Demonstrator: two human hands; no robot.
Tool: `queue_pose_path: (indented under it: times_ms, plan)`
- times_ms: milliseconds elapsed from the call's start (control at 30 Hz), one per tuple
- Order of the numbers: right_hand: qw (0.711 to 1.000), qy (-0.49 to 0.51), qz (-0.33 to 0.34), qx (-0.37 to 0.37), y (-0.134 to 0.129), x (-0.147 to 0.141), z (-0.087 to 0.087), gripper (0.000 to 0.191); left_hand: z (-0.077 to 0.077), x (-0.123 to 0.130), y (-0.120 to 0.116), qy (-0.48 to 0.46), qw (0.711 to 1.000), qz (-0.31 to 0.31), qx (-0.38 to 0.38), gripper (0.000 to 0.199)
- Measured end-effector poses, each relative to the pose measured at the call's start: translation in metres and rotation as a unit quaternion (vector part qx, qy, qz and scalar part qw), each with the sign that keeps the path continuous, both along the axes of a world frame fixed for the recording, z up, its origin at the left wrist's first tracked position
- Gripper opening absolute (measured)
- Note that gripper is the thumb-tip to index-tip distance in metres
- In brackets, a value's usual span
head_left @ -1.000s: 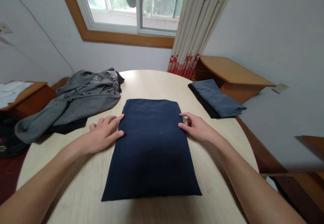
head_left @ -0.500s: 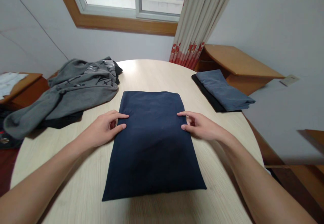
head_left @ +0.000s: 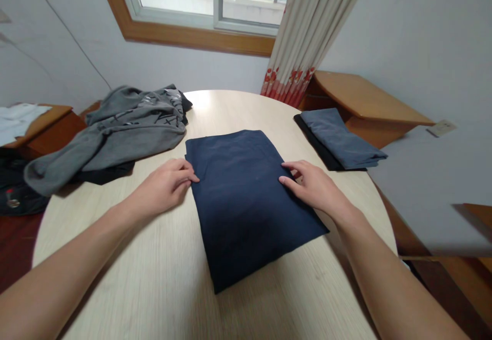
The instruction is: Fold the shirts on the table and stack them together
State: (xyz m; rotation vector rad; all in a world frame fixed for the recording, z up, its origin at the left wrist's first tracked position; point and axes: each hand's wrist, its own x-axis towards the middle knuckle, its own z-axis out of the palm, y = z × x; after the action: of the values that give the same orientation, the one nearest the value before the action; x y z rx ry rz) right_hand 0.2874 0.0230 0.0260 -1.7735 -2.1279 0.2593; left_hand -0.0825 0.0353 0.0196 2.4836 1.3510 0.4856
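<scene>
A folded navy blue garment [head_left: 249, 196] lies flat in the middle of the round table, turned so that its near edge slants. My left hand [head_left: 167, 186] is closed at its left edge, thumb and fingers drawn together on the fabric. At the right edge, my right hand [head_left: 317, 186] grips the cloth, with the thumb and index fingertip on top and the other fingers partly hidden. What kind of garment it is, the folds do not show.
A rumpled grey hoodie-like garment [head_left: 134, 130] lies at the table's left over black cloth. Folded grey-blue cloth [head_left: 338, 135] rests on black cloth at the right edge. The pale round table [head_left: 154, 289] stands near a wooden cabinet [head_left: 369, 94] and a curtain [head_left: 311, 38].
The navy garment has turned counterclockwise, its near edge swinging to the right and now slanting. My left fingers have drawn together on its edge; my right hand stays at the right edge.
</scene>
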Motion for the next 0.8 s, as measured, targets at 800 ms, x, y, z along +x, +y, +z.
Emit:
queue_pose_path:
  times_ms: [800]
  plan:
    - [0.989, 0.016, 0.001, 0.148, 0.005, -0.014, 0.002, 0.044, 0.013, 0.001, -0.004, -0.019, 0.999, -0.022, 0.038, 0.048]
